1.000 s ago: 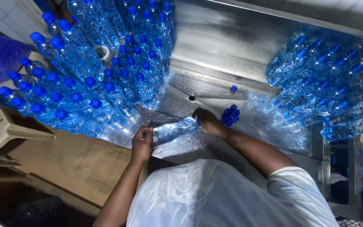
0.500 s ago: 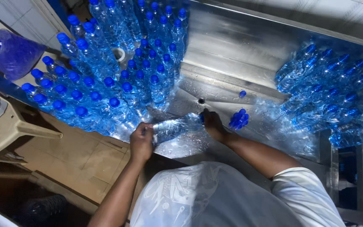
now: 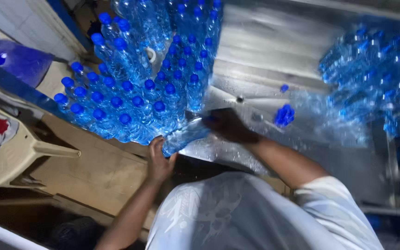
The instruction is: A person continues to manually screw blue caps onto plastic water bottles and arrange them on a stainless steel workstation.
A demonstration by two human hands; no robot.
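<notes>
at the steel table (image 3: 274, 51), left hand (image 3: 159, 159) and right hand (image 3: 228, 125) hold a bottle (image 3: 184, 135).

Dim, motion-blurred view; glare on wet metal.

My right hand (image 3: 228, 125) is motion-blurred and dark; I cannot make out its fingers or how its grip sits on the cap end of the lying bottle (image 3: 184, 135). My left hand (image 3: 159, 159) covers that bottle's base. The far right pile of bottles (image 3: 371, 78) is smeared, single bottles not separable, and runs off the right edge. The left stack of bottles (image 3: 140, 88) is cut by the top edge. The purple bag (image 3: 10, 62) at far left is blurred and cropped. Small blue caps (image 3: 284, 115) on the worktop (image 3: 274, 55): count unclear.
</notes>
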